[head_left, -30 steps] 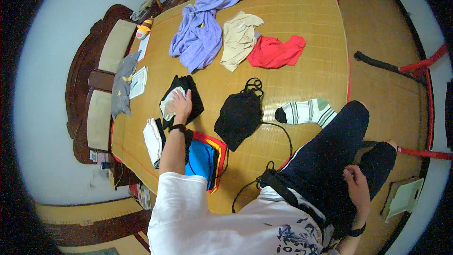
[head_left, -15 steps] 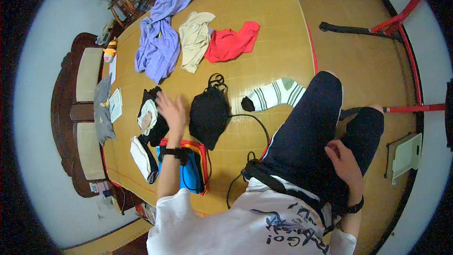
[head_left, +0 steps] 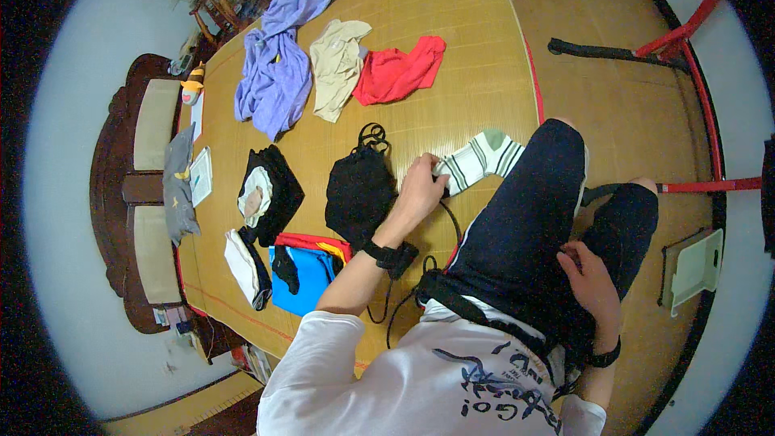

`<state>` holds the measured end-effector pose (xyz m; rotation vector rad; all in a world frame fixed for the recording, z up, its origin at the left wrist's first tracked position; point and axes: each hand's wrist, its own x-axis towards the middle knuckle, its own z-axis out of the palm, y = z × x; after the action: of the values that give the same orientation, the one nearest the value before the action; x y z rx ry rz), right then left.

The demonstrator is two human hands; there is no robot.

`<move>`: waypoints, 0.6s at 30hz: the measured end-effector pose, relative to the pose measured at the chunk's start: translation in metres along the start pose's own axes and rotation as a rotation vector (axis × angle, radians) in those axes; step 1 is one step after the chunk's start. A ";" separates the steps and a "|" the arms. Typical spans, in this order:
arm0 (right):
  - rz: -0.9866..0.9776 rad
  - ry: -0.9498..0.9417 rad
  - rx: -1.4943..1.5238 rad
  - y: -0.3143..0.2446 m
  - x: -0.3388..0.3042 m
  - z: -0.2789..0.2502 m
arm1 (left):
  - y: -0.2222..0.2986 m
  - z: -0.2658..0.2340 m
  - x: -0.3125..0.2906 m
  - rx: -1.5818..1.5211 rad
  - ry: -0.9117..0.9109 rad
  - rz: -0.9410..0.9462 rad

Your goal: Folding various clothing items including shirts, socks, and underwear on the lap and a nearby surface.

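My left hand (head_left: 420, 192) reaches across the mat, its fingers curled over the toe end of a white sock (head_left: 471, 163) with dark stripes and a green heel. That hand hides the dark toe. Just left of it lies a black cloth piece with thin straps (head_left: 355, 194), partly under my forearm. My right hand (head_left: 593, 281) rests on my dark-trousered thigh with loosely bent fingers and nothing in it.
Farther off lie a purple garment (head_left: 274, 85), a beige one (head_left: 335, 73) and a red one (head_left: 400, 75). Folded black clothing (head_left: 281, 194), a white-and-black bundle (head_left: 244, 268) and a blue folded piece (head_left: 305, 287) sit at left. A black cord (head_left: 452, 222) runs beside me.
My left hand has moved right, from above the dark folded clothing to the sock's toe end. My right hand has stayed on my thigh.
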<state>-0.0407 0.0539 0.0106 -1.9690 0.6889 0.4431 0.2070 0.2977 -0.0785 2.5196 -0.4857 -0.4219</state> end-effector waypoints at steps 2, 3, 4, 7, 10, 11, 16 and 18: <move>0.032 -0.020 0.003 0.000 0.000 -0.001 | 0.002 -0.004 -0.001 -0.036 -0.024 0.005; 0.026 -0.021 -0.005 0.000 0.000 -0.002 | 0.004 -0.011 -0.004 -0.094 0.000 -0.015; 0.019 -0.023 -0.013 0.000 0.000 -0.003 | 0.006 -0.019 -0.007 -0.152 0.025 -0.034; -0.002 -0.054 0.090 0.011 0.000 -0.009 | -0.017 -0.055 -0.014 -0.241 0.373 0.070; -0.049 0.000 0.159 0.007 0.001 -0.013 | -0.081 -0.097 -0.025 -0.227 0.440 -0.129; -0.052 0.000 0.161 0.009 0.002 -0.014 | -0.097 -0.107 -0.028 -0.107 0.480 -0.178; -0.111 0.008 0.214 0.027 0.011 -0.010 | -0.115 -0.134 -0.038 -0.599 0.014 -0.455; -0.115 -0.015 0.199 0.023 0.012 -0.009 | -0.122 -0.129 -0.034 -0.505 -0.020 -0.489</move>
<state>-0.0458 0.0335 -0.0078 -1.8047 0.5839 0.3063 0.2573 0.4655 -0.0353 2.1138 0.2248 -0.6559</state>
